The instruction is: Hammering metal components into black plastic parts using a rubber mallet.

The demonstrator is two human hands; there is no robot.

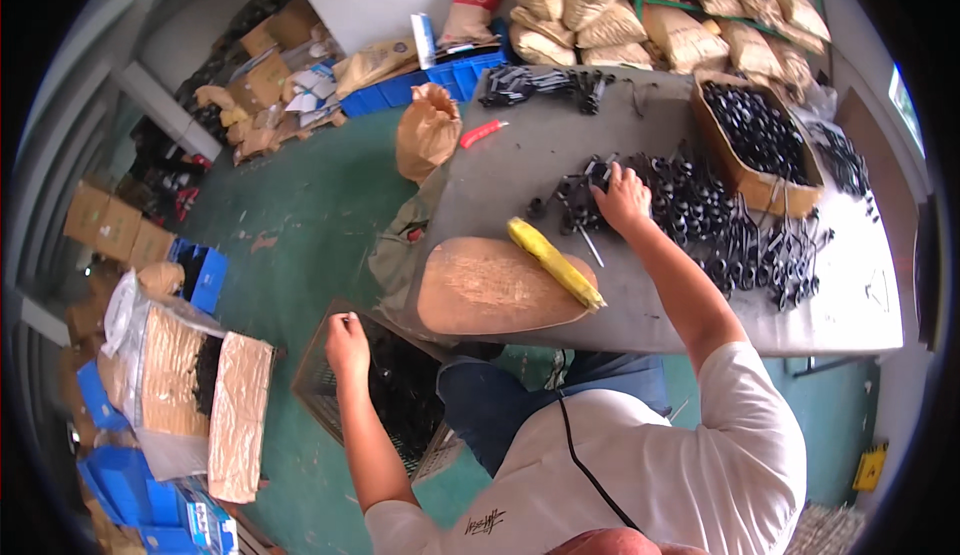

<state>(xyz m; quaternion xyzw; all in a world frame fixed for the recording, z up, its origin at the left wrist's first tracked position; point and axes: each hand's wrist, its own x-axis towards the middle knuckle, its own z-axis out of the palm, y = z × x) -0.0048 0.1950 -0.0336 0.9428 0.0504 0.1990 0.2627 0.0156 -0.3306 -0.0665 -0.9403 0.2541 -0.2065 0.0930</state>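
Note:
My right hand (623,198) reaches over the grey table (620,300), thumb and fingers closed around a black plastic part (600,174) at the left end of a pile. That pile of black parts (700,198) has round, ring-like ends and thin stems. Out to the left, my left hand (347,343) is held over the edge of a crate (318,375) on the floor. Its fingers are curled together, and whatever they may hold is too small to make out. Dark pieces (400,385) lie inside the crate, partly hidden by my forearm and leg.
A brown board (470,290) and a yellow rolled bag (555,263) lie near the table's front edge. Farther back are a red-handled tool (483,134), a paper bag (428,135) and a full carton (790,195) of black parts. Sacks (590,15) line the wall.

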